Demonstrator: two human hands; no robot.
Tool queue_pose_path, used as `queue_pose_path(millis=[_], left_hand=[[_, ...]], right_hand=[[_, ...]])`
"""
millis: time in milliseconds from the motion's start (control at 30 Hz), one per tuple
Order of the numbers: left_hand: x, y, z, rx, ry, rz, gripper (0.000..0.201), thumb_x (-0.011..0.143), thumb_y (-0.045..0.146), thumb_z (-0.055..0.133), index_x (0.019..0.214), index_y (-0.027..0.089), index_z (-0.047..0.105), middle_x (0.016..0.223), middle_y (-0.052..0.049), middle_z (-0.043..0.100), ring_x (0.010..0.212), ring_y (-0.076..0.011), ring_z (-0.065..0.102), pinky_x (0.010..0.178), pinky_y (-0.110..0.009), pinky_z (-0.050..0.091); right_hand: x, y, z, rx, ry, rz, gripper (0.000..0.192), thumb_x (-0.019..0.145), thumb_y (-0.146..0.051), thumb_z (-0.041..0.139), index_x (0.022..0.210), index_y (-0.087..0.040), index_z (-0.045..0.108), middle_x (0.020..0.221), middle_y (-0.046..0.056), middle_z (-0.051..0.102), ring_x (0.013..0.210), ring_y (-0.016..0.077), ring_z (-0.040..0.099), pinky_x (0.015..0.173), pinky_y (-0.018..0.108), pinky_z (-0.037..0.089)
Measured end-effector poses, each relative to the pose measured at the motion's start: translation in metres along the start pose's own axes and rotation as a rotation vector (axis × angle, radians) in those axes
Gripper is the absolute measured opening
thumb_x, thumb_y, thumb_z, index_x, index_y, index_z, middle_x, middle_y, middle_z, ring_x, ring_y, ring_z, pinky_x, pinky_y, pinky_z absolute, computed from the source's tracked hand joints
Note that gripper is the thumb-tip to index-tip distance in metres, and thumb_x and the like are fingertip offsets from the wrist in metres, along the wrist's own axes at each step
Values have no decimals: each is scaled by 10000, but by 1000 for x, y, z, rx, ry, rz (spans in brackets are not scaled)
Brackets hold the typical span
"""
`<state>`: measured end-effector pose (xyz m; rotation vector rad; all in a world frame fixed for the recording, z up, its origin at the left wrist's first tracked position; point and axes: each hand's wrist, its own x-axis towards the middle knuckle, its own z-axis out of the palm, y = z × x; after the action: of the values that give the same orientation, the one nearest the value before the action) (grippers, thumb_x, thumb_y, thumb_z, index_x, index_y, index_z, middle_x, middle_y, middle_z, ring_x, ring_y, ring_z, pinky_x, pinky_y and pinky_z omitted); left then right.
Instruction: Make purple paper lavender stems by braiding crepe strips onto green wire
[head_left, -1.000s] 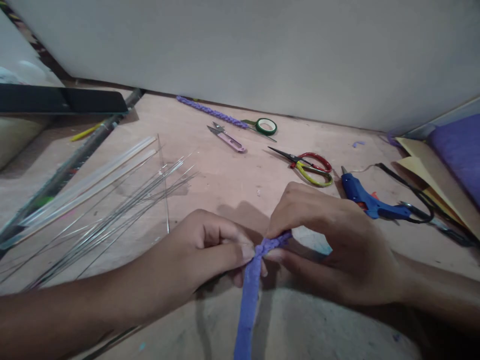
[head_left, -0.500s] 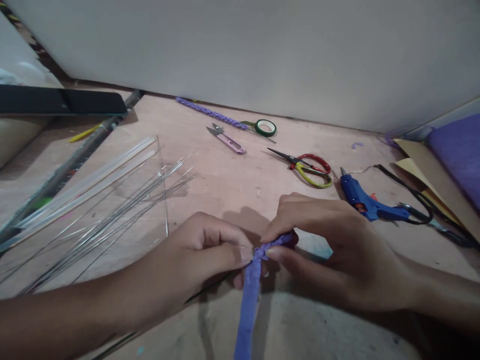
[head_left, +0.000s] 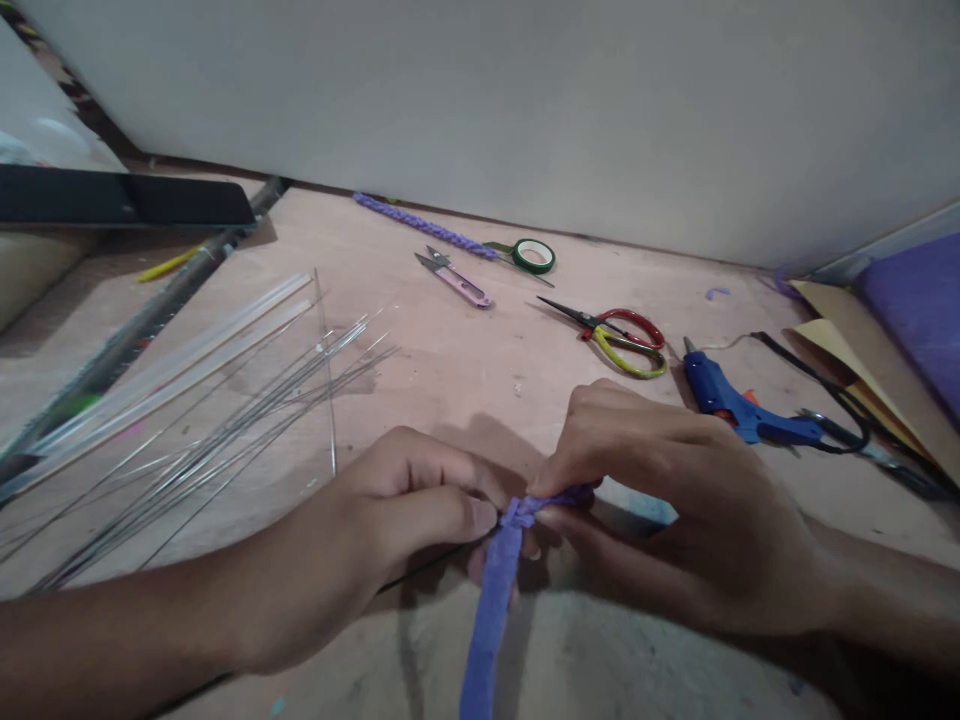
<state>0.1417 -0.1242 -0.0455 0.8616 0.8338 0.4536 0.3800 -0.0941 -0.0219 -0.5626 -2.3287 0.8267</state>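
Observation:
Between my two hands is a purple crepe paper strip (head_left: pixel 491 610), wound round a thin dark wire (head_left: pixel 424 570). Its loose flat end hangs down toward the bottom edge. My left hand (head_left: pixel 420 510) pinches the wire just left of where the strip leaves the winding. My right hand (head_left: pixel 652 490) pinches the wrapped, bumpy part between thumb and forefinger. The wrapped part runs on into my right palm, where the fingers hide it. Farther back lies a finished-looking purple wrapped stem (head_left: pixel 420 222).
Several bare wires (head_left: pixel 225 430) and clear sticks (head_left: pixel 180 360) lie at left. Pink thread snips (head_left: pixel 454 280), green tape (head_left: pixel 533 256), red-and-yellow scissors (head_left: pixel 619 340) and a blue glue gun (head_left: pixel 739 400) with its cord lie beyond my hands. Purple paper (head_left: pixel 919 310) stands at right.
My right hand has shifted slightly right and turned a little. The left thumb has drawn back slightly from the winding, and the strip's hanging end has swung slightly left.

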Motion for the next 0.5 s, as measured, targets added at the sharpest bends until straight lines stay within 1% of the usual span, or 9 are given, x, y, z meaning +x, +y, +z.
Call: queue_pose_path(millis=[100,200,367,500], left_hand=[[0,-1,-1,13,-20,3,182,844,291,719,855,161,847,888,-108,796,834,-248,690,707,-320,524],[0,-5,-4,25,-38,14,189,848,287,720,912,172,856,896,-89,793,782,-224,672,702,-316,524],[-3,-5,-7,140,-40,40,172,886,317,735,914,200,858,943,-62,783,841,-226,671,716,-297,513],[-5,3,-2,204,-67,87,168,934,305,736,966,195,859,905,-32,740,825,-184,634,708,-260,471]], right_hand=[[0,1,0,-14,5,-12,84,951,-83,741,938,-133,674,737,-7,669,690,107,572,714,292,450],[1,2,0,-34,2,-19,90,945,-76,741,945,-133,672,741,-7,669,695,106,567,713,291,444],[1,4,-1,-52,-2,-14,68,964,-124,741,965,-146,677,757,-10,671,712,114,573,712,288,450],[1,7,-2,-79,-30,16,33,1014,-165,697,987,-151,684,801,2,676,738,121,586,719,280,460]])
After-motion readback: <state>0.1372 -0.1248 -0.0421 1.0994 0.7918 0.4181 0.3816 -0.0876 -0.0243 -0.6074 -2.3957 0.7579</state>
